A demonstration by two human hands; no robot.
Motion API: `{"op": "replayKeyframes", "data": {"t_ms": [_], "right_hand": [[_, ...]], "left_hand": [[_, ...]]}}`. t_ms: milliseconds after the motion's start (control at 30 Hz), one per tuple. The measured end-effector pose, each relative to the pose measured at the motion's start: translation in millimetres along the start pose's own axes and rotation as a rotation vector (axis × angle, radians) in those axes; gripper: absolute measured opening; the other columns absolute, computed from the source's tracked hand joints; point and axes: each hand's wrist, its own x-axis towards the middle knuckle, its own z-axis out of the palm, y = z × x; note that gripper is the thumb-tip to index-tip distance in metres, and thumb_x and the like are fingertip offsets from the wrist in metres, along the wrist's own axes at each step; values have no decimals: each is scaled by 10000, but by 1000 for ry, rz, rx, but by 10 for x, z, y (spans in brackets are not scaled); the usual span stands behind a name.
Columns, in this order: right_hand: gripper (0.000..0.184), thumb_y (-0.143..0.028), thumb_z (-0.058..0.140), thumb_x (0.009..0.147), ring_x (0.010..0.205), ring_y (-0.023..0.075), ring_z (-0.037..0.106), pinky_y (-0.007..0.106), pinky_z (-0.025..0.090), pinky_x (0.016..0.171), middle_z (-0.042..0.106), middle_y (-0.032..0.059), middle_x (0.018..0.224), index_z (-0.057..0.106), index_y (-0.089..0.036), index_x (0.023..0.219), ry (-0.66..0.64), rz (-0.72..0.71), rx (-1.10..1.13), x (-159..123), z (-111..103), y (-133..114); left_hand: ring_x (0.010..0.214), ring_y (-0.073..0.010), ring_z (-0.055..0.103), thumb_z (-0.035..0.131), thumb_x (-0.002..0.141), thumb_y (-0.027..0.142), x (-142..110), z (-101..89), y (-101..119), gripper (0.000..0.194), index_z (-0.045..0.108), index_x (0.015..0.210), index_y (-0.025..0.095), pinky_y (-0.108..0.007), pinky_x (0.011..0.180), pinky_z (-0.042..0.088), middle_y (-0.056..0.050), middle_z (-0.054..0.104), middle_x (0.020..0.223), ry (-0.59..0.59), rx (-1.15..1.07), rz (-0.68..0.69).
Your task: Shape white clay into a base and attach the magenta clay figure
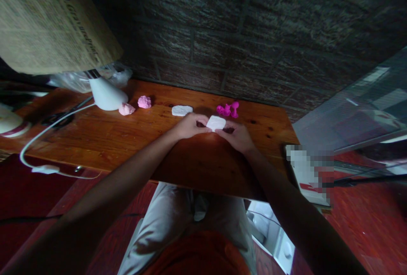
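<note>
Between my two hands, just above the wooden table (143, 139), is a flat white slab (216, 123) with rounded corners, which looks like modelling clay. My left hand (190, 126) pinches its left edge, and my right hand (238, 136) grips the right edge. A second flat white piece (182, 110) lies on the table behind my left hand. Bright magenta lumps (227, 109) sit beyond my right hand. Farther left are a pink crumpled lump (144, 101) and a paler pink lump (126, 109).
A lamp with a white base (106, 93) and printed paper shade (54, 25) stands at the left, its white cable (34, 139) looping over the front edge. A cup (12, 122) is far left. A partly blurred box (305, 173) lies at the right end. A dark brick wall (206, 46) rises behind.
</note>
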Motion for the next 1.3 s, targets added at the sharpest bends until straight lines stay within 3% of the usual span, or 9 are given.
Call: {"op": "replayKeyframes", "data": {"t_ms": [200, 433, 700, 900, 1067, 1300], "right_hand": [[231, -392, 682, 764, 597, 145, 548, 282, 403, 588, 639, 6, 649, 602, -204, 657, -16, 17, -75, 3, -8, -12], [233, -403, 675, 759, 600, 142, 526, 276, 381, 579, 616, 4, 645, 606, -203, 661, -7, 2, -52, 5, 9, 18], [247, -405, 655, 771, 596, 135, 495, 265, 363, 580, 584, -12, 628, 585, -205, 644, -39, -2, -83, 9, -1, 1], [187, -382, 667, 763, 649, 154, 569, 286, 418, 641, 678, 16, 728, 650, -197, 741, -32, 8, -25, 4, -1, -23], [188, -363, 683, 749, 606, 133, 526, 267, 381, 604, 634, -12, 664, 619, -198, 685, -29, 13, -37, 12, -3, -30], [186, -342, 678, 759, 604, 127, 524, 262, 367, 598, 630, -16, 655, 613, -194, 666, -28, -3, -42, 12, -4, -29]], "left_hand": [[758, -146, 668, 769, 730, 269, 2, 11, -26, 159, 718, 804, 138, -243, 700, 507, -48, 749, 845, 15, 80, 12], [772, -145, 672, 784, 704, 249, 20, 8, -28, 162, 708, 790, 134, -243, 718, 516, -53, 746, 878, 78, 6, 9], [706, -135, 644, 781, 717, 258, 20, -14, -41, 159, 683, 715, 134, -224, 664, 484, -22, 712, 758, 32, 98, 13], [794, -157, 672, 821, 686, 349, 18, -20, -81, 266, 701, 765, 125, -249, 729, 519, -71, 740, 912, 52, -11, 7], [831, -147, 663, 823, 680, 339, 25, -36, -121, 256, 693, 703, 119, -245, 738, 516, -93, 721, 1012, 52, -50, 45], [801, -137, 644, 807, 705, 314, -3, -49, -86, 231, 685, 708, 118, -236, 710, 502, -79, 705, 942, 13, -13, 44]]}}
